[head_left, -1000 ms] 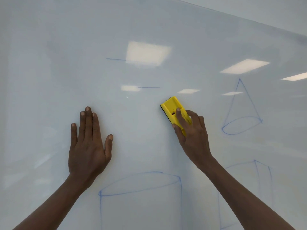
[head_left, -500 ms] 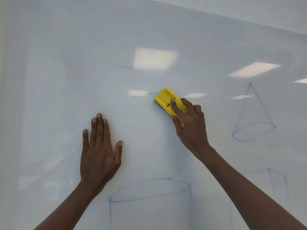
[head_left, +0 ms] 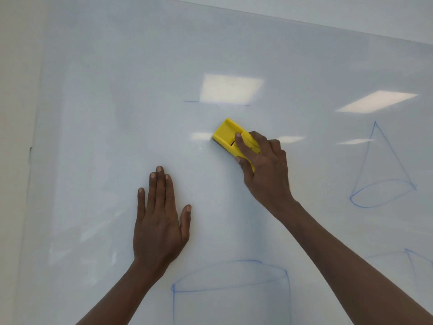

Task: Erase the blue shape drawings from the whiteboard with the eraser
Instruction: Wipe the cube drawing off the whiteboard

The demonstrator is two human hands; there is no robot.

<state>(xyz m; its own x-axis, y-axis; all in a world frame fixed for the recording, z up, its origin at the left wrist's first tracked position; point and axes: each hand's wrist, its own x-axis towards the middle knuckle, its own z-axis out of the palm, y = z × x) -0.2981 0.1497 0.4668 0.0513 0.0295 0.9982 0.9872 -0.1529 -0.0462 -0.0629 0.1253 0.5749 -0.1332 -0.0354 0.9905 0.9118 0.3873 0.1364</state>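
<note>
Nearest you, low on the whiteboard [head_left: 117, 102], a blue cylinder [head_left: 230, 281] is drawn between your two forearms, and part of another blue shape [head_left: 412, 256] shows at the lower right edge; above the cylinder your left hand [head_left: 160, 221] lies flat on the board with fingers straight and close together and the thumb spread aside, holding nothing; higher and to the right, your right hand [head_left: 264, 171] grips the yellow eraser [head_left: 230, 138], index finger along its back and thumb on its lower edge, pressing it against the board; well to the right stands a blue cone [head_left: 380, 174]; farther up, above the eraser, a short blue line [head_left: 191, 101] remains beside a bright reflected ceiling light [head_left: 230, 89].
</note>
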